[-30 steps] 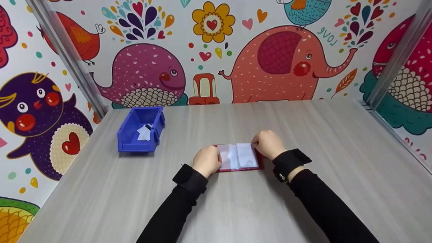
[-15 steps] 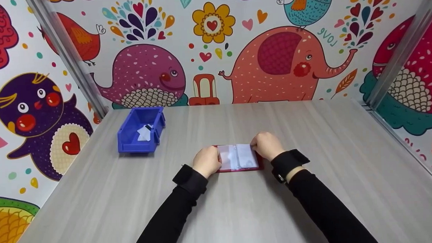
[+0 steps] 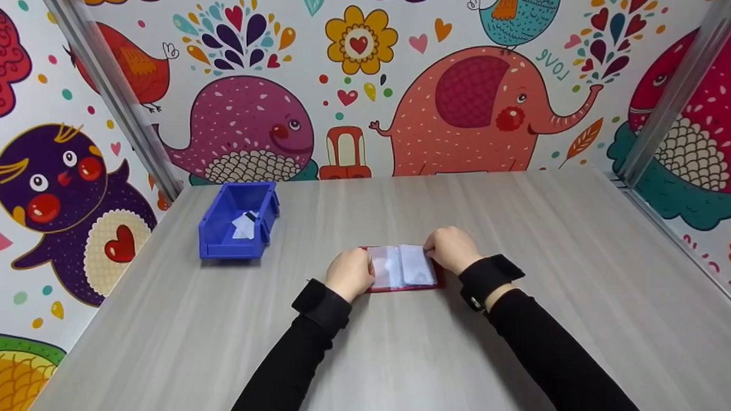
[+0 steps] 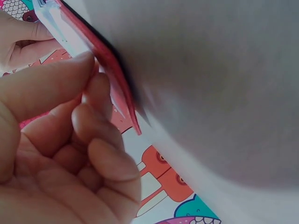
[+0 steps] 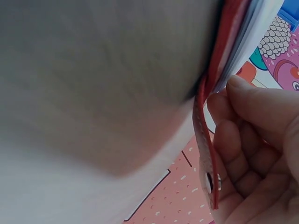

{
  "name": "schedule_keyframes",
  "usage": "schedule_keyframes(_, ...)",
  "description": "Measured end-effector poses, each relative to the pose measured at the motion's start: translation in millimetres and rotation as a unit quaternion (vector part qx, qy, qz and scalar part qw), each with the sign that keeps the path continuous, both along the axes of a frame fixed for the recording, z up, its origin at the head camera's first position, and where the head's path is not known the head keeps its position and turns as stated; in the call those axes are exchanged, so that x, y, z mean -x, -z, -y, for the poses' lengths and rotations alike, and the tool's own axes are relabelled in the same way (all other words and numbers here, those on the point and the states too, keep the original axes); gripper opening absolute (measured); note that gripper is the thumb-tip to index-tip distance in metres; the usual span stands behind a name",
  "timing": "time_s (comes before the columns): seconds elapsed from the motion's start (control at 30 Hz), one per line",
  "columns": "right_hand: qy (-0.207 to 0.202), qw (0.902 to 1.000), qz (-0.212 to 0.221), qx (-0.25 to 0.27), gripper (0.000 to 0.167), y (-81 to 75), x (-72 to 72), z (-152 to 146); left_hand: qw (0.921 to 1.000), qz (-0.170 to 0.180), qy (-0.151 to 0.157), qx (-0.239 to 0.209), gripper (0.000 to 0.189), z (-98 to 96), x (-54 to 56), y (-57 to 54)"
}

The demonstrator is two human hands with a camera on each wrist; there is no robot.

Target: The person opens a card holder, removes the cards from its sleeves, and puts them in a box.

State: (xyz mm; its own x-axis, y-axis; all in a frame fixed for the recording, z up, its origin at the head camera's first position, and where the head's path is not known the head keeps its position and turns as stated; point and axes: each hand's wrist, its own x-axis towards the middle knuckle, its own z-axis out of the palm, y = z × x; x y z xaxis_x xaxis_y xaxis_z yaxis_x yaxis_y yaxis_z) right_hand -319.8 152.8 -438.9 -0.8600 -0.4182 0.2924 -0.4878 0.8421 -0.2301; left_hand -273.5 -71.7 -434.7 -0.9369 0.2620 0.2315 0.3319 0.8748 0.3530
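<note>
A red card holder (image 3: 416, 267) with clear plastic sleeves lies spread on the table. My left hand (image 3: 349, 273) pinches its left edge between thumb and forefinger, and the other fingers curl in, as the left wrist view shows. At the upper right corner my right hand (image 3: 456, 250) pinches the sleeve edges with thumb and forefinger. In the right wrist view, the stacked sleeves (image 5: 254, 37) rise above the red cover, and a red strap (image 5: 203, 135) with a metal snap hangs beside the curled fingers. How many sleeves the right fingertips hold is hidden.
A blue plastic bin (image 3: 230, 250) stands at the back left of the table (image 3: 401, 350), with white card-like pieces (image 3: 243, 227) inside. Printed walls enclose the back and both sides, with metal posts at the corners.
My right hand has shifted slightly left and toward me at the sleeve corner. The left hand keeps its place on the card holder, and the bin has not moved.
</note>
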Motion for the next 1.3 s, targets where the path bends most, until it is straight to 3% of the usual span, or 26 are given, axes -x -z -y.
schedule_keyframes(0.6,-0.025,0.9994,-0.023,0.004,0.005,2.9,-7.7,-0.1,1.0000,0.000,0.005,0.000,0.017,1.4,1.7,1.4)
schedule_keyframes(1.3,-0.035,0.9992,0.004,0.020,0.005,-0.1,-14.2,1.5,0.9997,-0.005,0.022,-0.005,0.016,2.5,1.9,1.1)
